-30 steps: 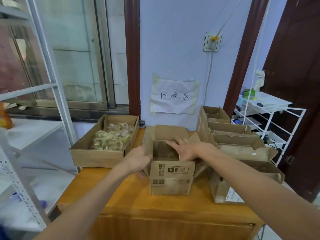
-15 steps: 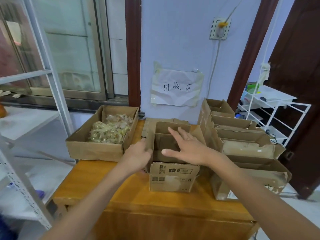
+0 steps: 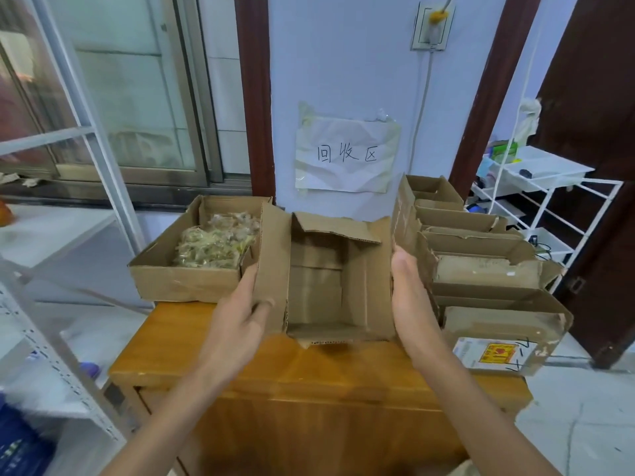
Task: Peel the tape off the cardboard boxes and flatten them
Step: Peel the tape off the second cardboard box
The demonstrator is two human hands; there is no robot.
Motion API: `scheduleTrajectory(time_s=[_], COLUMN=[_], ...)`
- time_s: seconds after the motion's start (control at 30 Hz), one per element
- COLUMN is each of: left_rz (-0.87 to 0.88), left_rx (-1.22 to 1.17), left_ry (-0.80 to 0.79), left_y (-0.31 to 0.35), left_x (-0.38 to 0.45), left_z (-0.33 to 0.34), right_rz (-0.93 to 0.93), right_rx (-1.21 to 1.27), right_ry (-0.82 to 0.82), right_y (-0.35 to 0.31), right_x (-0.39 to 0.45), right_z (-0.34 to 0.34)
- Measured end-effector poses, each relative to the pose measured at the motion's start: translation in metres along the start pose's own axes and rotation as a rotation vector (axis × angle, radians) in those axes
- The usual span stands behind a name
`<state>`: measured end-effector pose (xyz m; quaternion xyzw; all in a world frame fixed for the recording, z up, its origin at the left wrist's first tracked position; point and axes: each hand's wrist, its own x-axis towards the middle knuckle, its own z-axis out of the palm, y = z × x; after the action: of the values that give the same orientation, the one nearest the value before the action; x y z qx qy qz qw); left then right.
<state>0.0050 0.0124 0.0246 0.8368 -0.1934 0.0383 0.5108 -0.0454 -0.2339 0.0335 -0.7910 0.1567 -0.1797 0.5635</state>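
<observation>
I hold a small open cardboard box (image 3: 319, 290) lifted above the wooden table (image 3: 309, 369), tipped so its open side faces me. Its inside holds nothing and its flaps stand out. My left hand (image 3: 240, 314) grips the left flap, thumb along its edge and a finger curled onto its front. My right hand (image 3: 409, 300) presses flat against the box's right wall, thumb straight up; its fingers are hidden behind the cardboard. I cannot make out any tape on this box.
A shallow box (image 3: 185, 283) of crumpled tape scraps sits at the table's left. Several open boxes (image 3: 481, 269) are stacked at the right, the lowest bearing a label (image 3: 494, 353). A metal shelf (image 3: 86, 132) stands left, a white wire rack (image 3: 549, 187) right.
The box has been lifted off the table and tipped with its opening toward me. My right hand left the box's top and went to its right side. My left hand stayed on the left side.
</observation>
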Motion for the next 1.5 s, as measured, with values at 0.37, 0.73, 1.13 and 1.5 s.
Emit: scheduleTrajectory(time_s=[0.37,0.73,1.13,1.5], left_rz=[-0.242,-0.233,-0.080,0.237], left_rx=[-0.236,0.006,0.461,0.900], left_ry=[-0.270,-0.243,-0.393,-0.464], left_y=[-0.023,0.043,0.081,0.071], left_x=[-0.030,0.030,0.080,0.026], left_z=[-0.001,0.001,-0.015,0.003], right_rz=[0.224,0.119,-0.075,-0.285], right_rx=[0.167,0.173,0.101,-0.118], right_ry=[-0.196,-0.234,-0.032,-0.022], right_y=[0.013,0.004,0.020,0.034], right_x=[0.001,0.004,-0.039,-0.062], right_z=[-0.022,-0.010,-0.010,0.010])
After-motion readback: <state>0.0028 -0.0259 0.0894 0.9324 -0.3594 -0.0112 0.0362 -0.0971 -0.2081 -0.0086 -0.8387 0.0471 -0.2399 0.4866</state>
